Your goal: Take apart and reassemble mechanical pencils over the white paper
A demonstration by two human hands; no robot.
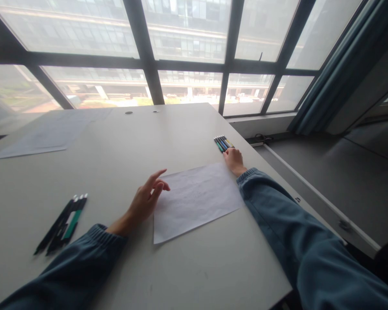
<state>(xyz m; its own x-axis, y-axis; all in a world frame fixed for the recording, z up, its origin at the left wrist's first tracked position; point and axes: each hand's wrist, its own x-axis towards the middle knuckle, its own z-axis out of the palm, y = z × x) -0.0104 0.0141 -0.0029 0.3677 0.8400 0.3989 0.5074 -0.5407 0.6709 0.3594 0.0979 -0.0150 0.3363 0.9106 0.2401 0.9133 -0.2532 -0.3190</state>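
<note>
Paper (pixel 194 200) lies flat between both hands; left hand (pixel 147 199), fingers loosely spread and holding nothing, rests at its near edge, apparently steadying it. Right hand (pixel 234 160) reaches past the far corner, touching coloured pens (pixel 223 143); its grip I cannot tell. Dark pens (pixel 63 224) lie well left

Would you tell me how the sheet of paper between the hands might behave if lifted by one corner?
The sheet of paper looks thin and lies flat, so it would probably droop. It seems light and may slide across the smooth table.
</note>
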